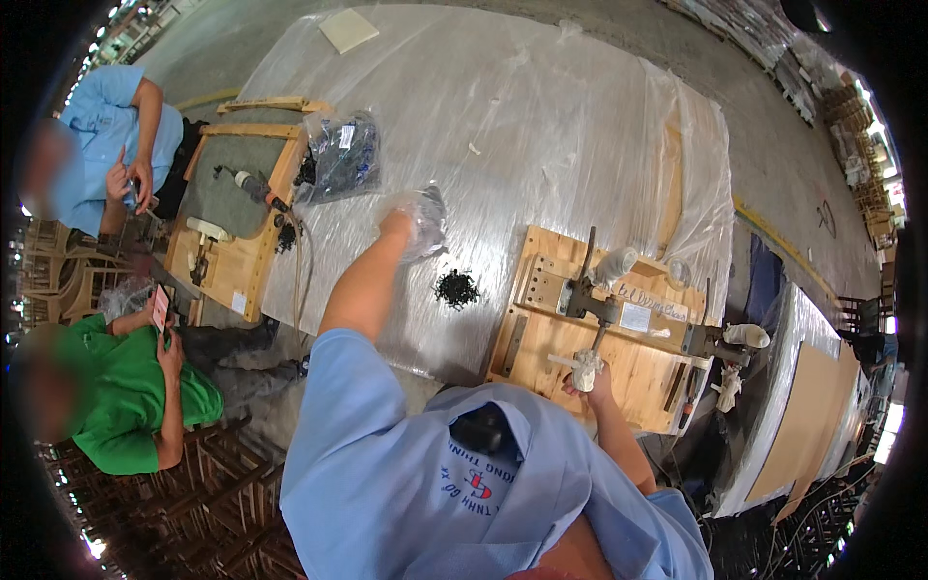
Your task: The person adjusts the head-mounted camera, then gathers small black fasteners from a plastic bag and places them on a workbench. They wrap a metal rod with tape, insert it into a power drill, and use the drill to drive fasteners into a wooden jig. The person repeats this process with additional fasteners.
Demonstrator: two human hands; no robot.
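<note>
My left arm reaches across the plastic-covered table, and my left hand (396, 222) is closed on a crumpled clear plastic bag (429, 226). The film and some blur partly hide its fingers. Nearer to me than the bag lies a small heap of black pieces (456, 288), too small to name. At the wooden jig board (541, 338), my right hand (592, 385) is wrapped round the covered handle (586, 369) of a metal clamp. The clamp's metal body (592, 304) is mounted on the board.
A larger bag of dark pieces (346, 155) lies beside a second wooden jig (246, 130) with a power drill (259, 189). On the left are a person in blue (121, 126) and one in green (130, 387) holding a phone (160, 307). Cardboard (802, 416) stands right.
</note>
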